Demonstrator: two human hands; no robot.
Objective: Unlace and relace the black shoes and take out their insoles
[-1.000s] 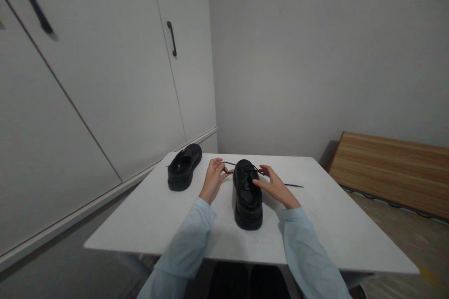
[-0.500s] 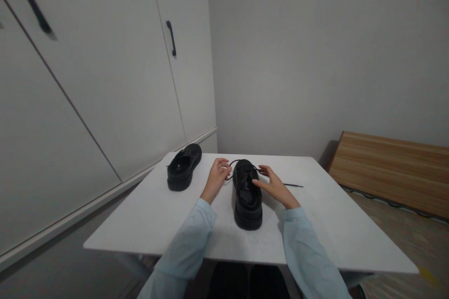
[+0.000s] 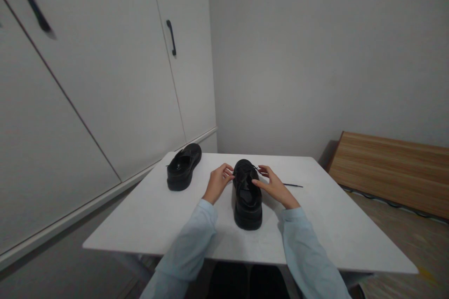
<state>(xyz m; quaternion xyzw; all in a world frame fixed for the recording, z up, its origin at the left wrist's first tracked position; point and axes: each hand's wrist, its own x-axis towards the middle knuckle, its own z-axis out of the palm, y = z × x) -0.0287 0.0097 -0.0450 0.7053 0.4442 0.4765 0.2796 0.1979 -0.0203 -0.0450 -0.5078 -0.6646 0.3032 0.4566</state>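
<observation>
A black lace-up shoe point(image 3: 248, 212) rests upright on the white table, its heel towards me and its toe pointing away. My left hand point(image 3: 219, 181) is at the shoe's left side, thumb and fingertips pinched together at the eyelet edge on the black shoelace, which is mostly hidden there. On the other side, my right hand point(image 3: 275, 187) steadies the shoe, its thumb on the upper near the tongue and its bent fingers by the lacing. A loose lace end point(image 3: 293, 185) lies on the table beyond the right hand.
A second black shoe point(image 3: 179, 182) stands at the table's back left. White cabinets point(image 3: 105, 79) with dark handles line the left. Behind the white table point(image 3: 147, 229) is a grey wall, and a wood-grain panel point(image 3: 393, 168) leans at the right.
My left hand has moved slightly right, closer to the shoe. The lace loop that stood out at the shoe's left has drawn in. My right hand stays in place.
</observation>
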